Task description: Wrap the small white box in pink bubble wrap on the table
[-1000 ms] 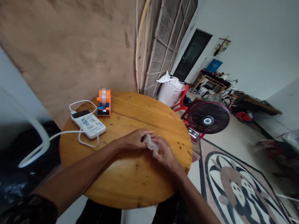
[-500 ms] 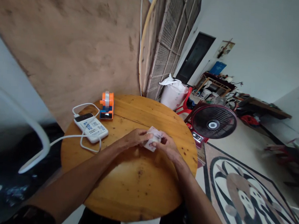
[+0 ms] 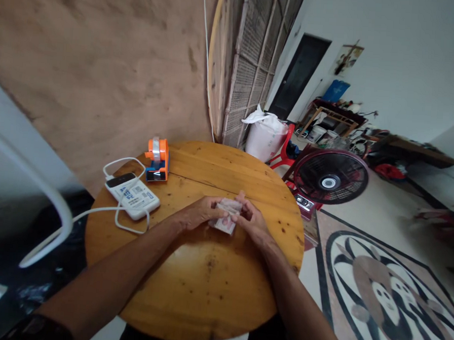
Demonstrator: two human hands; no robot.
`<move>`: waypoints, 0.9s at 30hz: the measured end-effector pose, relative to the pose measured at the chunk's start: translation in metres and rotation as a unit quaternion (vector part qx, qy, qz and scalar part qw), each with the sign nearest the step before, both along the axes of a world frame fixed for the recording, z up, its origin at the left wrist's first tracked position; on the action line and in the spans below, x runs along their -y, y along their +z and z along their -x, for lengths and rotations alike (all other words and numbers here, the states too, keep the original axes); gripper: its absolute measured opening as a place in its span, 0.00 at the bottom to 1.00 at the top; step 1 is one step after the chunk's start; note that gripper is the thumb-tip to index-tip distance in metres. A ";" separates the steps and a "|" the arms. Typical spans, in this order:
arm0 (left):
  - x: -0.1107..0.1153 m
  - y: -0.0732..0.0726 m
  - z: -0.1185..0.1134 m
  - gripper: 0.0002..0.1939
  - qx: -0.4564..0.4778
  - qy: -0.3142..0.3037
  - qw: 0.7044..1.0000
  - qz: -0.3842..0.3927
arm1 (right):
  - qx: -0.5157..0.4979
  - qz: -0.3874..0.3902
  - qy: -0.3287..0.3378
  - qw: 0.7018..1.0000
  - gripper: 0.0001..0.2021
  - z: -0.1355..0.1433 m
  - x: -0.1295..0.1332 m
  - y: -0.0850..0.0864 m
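A small pale, pinkish rectangular packet [image 3: 225,221] is held between both hands over the middle of the round wooden table [image 3: 205,285]. My left hand [image 3: 200,212] grips its left side, thumb on top. On the right side, my right hand [image 3: 252,219] has its thumb on the packet's face and its fingers behind. What the packet is made of is too small to tell. Left of the hands lies a white power bank [image 3: 136,198] with a white cable. Behind it stands an orange and blue tape dispenser [image 3: 158,161].
A thick white cable [image 3: 51,186] crosses the left side in the foreground. Beyond the table's right edge stand a dark red fan [image 3: 330,180], a red chair [image 3: 285,147] and a white sack [image 3: 266,136]. A brown board [image 3: 102,72] rises behind the table.
The packet has tilted flatter and moved slightly left, with the fingers shifted on it. The whole view has turned a little.
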State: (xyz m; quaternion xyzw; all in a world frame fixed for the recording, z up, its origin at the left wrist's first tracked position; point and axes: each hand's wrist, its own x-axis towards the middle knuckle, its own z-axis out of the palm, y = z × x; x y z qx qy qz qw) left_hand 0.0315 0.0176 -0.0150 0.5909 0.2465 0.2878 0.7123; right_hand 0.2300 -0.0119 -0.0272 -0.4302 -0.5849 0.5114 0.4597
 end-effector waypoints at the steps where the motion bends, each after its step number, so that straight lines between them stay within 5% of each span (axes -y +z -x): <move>1: -0.001 -0.002 0.000 0.23 -0.008 0.011 1.000 0.007 | 0.007 -0.006 -0.009 1.000 0.31 -0.002 0.000 0.000; 9: 0.004 0.002 -0.003 0.22 -0.002 0.008 0.998 0.066 | -0.009 -0.009 -0.069 0.998 0.24 -0.008 -0.001 0.004; 20: 0.009 0.012 -0.002 0.19 -0.024 -0.023 0.999 0.024 | -0.002 -0.094 -0.153 0.984 0.08 -0.007 -0.004 0.005; 27: 0.010 0.010 -0.003 0.20 -0.053 -0.016 0.998 0.015 | -0.013 -0.033 -0.153 0.988 0.08 -0.003 0.004 0.017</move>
